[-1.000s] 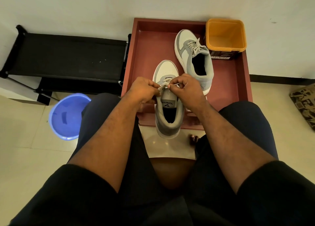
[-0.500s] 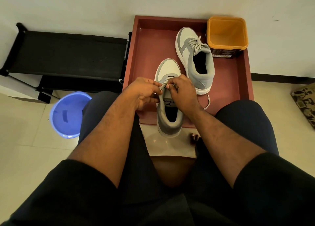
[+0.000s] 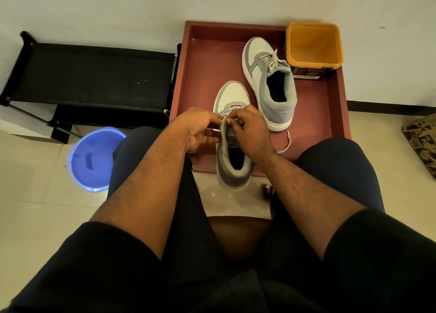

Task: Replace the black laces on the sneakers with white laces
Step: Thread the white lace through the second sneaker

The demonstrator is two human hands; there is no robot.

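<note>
Both hands, left (image 3: 200, 130) and right (image 3: 250, 131), cover the near sneaker's (image 3: 232, 164) eyelets, so its lacing cannot be made out. A lace (image 3: 286, 143) runs under the right wrist at 3 o'clock. At 3 o'clock the cushion (image 3: 422, 143) is cut by the frame's edge.

Dim, warm indoor light; wide-angle bending at edges.

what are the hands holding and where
Both hands, left and right, pinch the near sneaker at its lace area by the tongue.
</note>
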